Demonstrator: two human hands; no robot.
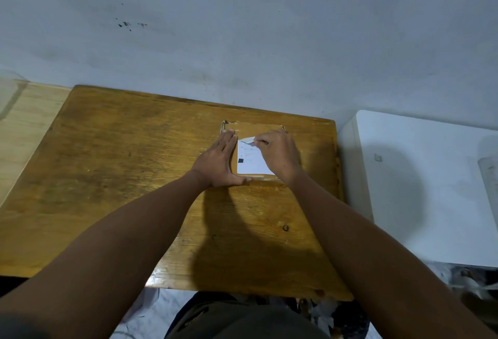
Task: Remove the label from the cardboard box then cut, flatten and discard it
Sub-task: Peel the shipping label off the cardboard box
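- Pressing down with my left hand [221, 160], I keep the cardboard box [254, 128] steady on the wooden tabletop [121, 177]; the fingers lie straight and flat along the box's left side, with the thumb stretched out along its near edge.
- My right hand [279, 154] sits over the right part of the box, its thumb and fingertips pinching the far corner of the white label [252, 162].
- That corner is lifted and curled up off the cardboard, showing a pale underside, while the rest of the label lies flat on the top face of the box.
- The label carries faint printed lines and a small dark square near its left edge; the print is too small to read.
- The box rests toward the far right part of the tabletop, close to the far edge and near the wall [242, 28], which is pale grey with a few dark specks.
- Brown tape or a flap shows along the far side of the box top, beyond my fingers.
- Both my forearms reach in from the near edge, and they throw a dark shadow on the wood between them.
- A white surface [431, 190] stands just beside the tabletop on the right.
- A lighter wooden board [27, 128] lies to the left of the tabletop.
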